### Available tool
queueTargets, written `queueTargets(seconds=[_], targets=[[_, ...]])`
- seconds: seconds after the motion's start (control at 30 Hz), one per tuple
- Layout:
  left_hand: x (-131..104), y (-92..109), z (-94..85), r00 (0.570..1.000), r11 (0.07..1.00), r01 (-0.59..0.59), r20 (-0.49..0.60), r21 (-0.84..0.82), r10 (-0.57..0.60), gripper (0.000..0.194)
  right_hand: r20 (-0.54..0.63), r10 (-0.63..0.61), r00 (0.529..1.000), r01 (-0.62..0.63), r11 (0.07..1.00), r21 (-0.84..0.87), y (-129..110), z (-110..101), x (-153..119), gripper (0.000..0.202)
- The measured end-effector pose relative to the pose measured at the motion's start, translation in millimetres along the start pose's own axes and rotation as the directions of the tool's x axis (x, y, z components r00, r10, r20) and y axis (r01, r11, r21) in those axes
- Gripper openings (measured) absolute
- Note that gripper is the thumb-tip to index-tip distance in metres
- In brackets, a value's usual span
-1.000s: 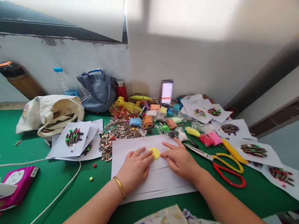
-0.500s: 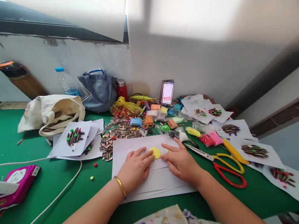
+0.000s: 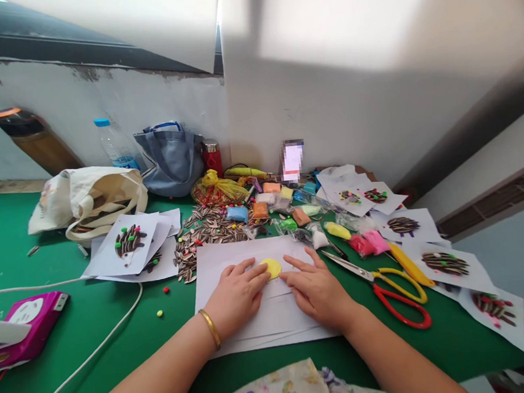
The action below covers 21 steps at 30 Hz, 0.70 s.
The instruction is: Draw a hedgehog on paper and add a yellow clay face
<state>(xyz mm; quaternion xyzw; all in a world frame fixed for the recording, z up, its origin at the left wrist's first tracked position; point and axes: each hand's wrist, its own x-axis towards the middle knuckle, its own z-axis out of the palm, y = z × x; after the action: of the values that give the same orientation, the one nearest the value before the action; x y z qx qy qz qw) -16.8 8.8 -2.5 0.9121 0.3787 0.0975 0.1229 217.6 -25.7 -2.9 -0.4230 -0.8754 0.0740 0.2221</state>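
A flat yellow clay disc (image 3: 273, 268) lies on a stack of white paper (image 3: 274, 319) in front of me. My left hand (image 3: 240, 294) rests on the paper, fingers spread, its fingertips touching the disc's left edge. At the disc's right edge is my right hand (image 3: 314, 287), its index fingertip by the clay and its other fingers apart. Neither hand grips anything. Sunflower seeds (image 3: 209, 229) are piled behind the paper, beside packets of coloured clay (image 3: 260, 210). Scissors (image 3: 376, 278) with yellow and red handles lie open to the right.
Paper sheets with seed hedgehogs lie left (image 3: 130, 243) and right (image 3: 449, 264). A yellow cutter (image 3: 410, 264) is beside the scissors. Bags (image 3: 172, 159), a bottle (image 3: 116, 149) and a phone (image 3: 292, 161) stand at the back. A white cable (image 3: 87, 355) crosses the left.
My right hand has shifted very slightly at the disc's right edge, and the small yellow bit beside its fingers no longer shows. My left hand stays on the disc's left edge.
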Motion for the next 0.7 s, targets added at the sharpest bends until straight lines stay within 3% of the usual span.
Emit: queueTargets(seconds=[0.33, 0.7], targets=[[0.2, 0.7, 0.5, 0.999, 1.000, -0.010, -0.030, 0.002, 0.010, 0.043, -0.042, 0.052, 0.998, -0.052, 0.998, 0.022, 7.8, 5.3, -1.7, 0.028], [-1.3, -1.7, 4.2, 0.999, 1.000, -0.012, -0.030, 0.010, 0.013, 0.044, -0.014, 0.120, 0.993, -0.119, 0.992, 0.042, 12.3, 10.3, 0.5, 0.035]])
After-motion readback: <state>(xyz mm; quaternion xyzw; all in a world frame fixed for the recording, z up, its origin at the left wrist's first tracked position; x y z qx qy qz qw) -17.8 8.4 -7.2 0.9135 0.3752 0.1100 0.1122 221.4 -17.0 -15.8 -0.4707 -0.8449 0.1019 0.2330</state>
